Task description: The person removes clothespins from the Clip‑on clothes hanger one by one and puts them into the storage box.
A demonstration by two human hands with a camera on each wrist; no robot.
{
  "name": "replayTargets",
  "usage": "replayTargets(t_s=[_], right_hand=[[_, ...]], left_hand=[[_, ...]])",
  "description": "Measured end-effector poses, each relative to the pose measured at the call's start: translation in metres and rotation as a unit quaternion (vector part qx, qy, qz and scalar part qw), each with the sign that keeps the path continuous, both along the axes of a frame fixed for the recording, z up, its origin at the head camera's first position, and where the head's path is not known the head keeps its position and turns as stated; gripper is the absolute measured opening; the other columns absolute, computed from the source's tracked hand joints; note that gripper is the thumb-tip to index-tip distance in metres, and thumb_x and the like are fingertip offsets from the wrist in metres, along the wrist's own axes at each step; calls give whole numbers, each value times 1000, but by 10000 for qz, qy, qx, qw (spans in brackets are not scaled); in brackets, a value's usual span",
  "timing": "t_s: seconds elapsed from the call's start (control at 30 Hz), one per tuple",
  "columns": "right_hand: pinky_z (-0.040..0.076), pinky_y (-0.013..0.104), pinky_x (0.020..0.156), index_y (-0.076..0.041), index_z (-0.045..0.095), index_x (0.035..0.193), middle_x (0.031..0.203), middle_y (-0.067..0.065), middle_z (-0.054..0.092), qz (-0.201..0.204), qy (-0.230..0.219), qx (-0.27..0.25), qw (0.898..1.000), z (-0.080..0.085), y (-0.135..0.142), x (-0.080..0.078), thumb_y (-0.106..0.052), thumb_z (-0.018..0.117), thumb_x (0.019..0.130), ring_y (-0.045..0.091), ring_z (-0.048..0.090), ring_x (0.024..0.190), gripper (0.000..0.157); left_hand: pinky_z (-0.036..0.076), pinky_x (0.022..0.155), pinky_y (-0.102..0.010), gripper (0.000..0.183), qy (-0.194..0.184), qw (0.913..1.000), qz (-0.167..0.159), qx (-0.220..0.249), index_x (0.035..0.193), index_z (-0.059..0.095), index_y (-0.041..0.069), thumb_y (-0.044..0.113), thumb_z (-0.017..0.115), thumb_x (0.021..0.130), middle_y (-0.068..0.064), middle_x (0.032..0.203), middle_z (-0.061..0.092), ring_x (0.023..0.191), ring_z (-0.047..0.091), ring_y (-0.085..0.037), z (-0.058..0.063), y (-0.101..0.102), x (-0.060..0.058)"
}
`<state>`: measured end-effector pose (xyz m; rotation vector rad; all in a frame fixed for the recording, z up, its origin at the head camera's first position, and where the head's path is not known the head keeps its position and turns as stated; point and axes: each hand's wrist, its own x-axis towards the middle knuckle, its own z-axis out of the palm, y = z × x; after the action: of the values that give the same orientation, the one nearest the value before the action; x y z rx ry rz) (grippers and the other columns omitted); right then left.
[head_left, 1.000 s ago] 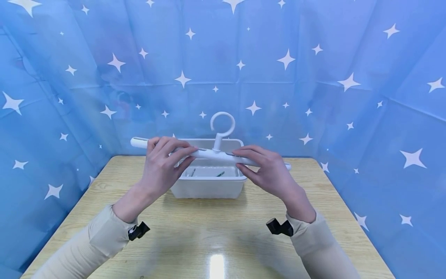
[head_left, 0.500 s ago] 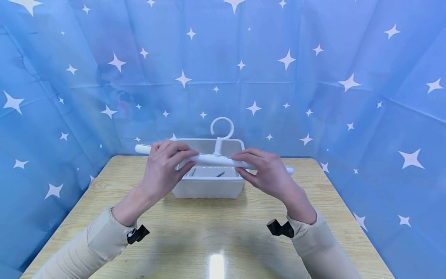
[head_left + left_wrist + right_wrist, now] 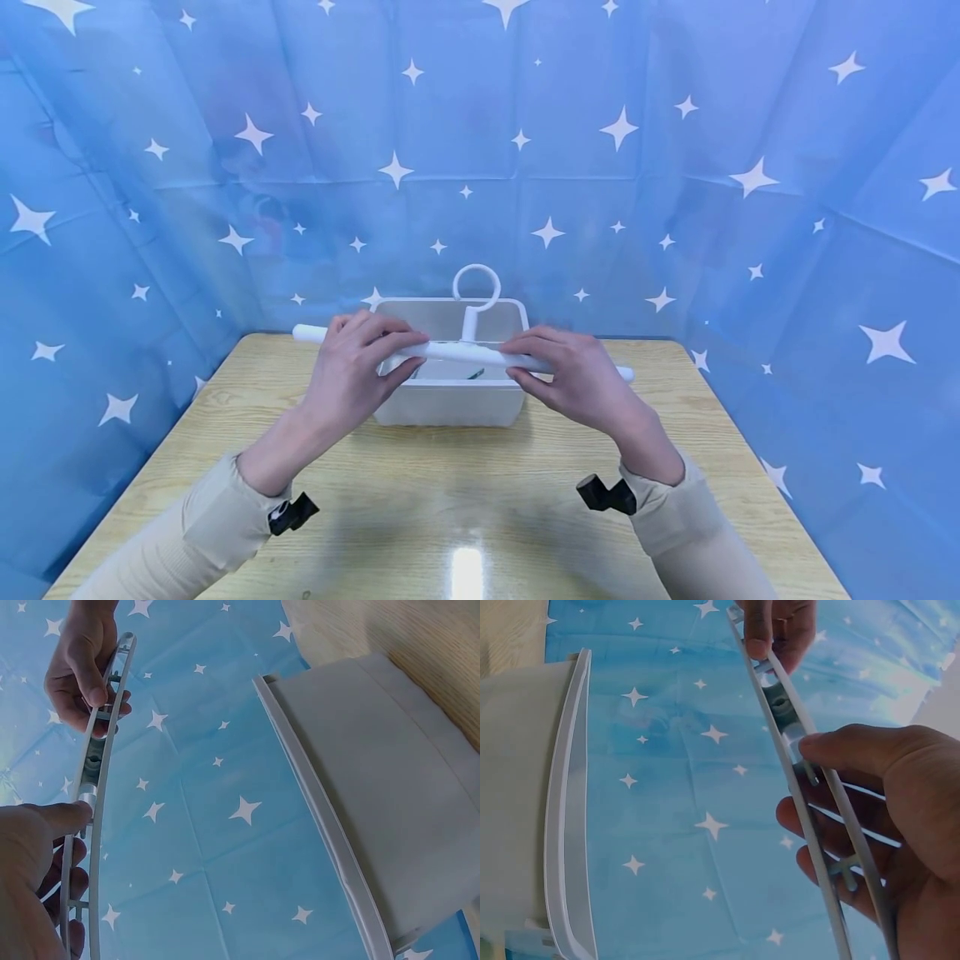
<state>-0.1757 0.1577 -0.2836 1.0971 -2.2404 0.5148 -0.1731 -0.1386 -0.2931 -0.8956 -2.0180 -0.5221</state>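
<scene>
A white plastic hanger [image 3: 468, 354] with a round hook [image 3: 495, 292] is held level in the air by both hands. Left of the hook, my left hand [image 3: 348, 367] pinches its bar between thumb and fingers. My right hand [image 3: 588, 379] grips the bar on the other side in the same way. Both wrist views show the hanger's hollow underside [image 3: 94, 761], with small cross ribs inside. The right wrist view has the thumb on the near rim and the fingers behind the bar [image 3: 810, 817].
A white plastic bin [image 3: 450, 404] stands on the wooden table [image 3: 450, 475], behind and below the hanger. Inside it lies a small dark green thing [image 3: 476, 374], too small to identify. A blue star-patterned curtain [image 3: 480, 108] surrounds the table.
Both hands have lowered the hanger a little. Its bar has turned so the slots on top no longer show, and the hook sits lower. The bin has stayed put.
</scene>
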Motion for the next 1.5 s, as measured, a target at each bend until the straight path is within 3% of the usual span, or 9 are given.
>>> replayTargets(t_s=[0.5, 0.87, 1.5], right_hand=[[53, 27, 67, -16, 74, 111, 102, -3, 73, 9, -369, 116, 9993, -3, 2, 5, -18, 80, 86, 6, 62, 75, 26], [54, 30, 73, -16, 75, 109, 104, -4, 73, -107, -583, 366, 9976, -8, 1, 8, -22, 77, 88, 8, 66, 84, 22], [54, 31, 74, -18, 74, 109, 109, -5, 73, -174, -919, 470, 9945, -18, 2, 14, -23, 76, 88, 9, 67, 85, 21]], left_hand=[[37, 78, -40, 33, -240, 9996, -126, -43, 104, 78, 17, 20, 90, 73, 1, 96, 70, 84, 59, -18, -7, -1, 4], [39, 77, -38, 32, -328, 9992, -34, -221, 100, 78, 16, 23, 91, 71, 2, 93, 69, 83, 61, -14, -16, -2, 7], [38, 73, -34, 31, -518, 9984, 21, -224, 99, 79, 17, 26, 90, 71, 2, 95, 70, 83, 63, -16, -28, -3, 15]])
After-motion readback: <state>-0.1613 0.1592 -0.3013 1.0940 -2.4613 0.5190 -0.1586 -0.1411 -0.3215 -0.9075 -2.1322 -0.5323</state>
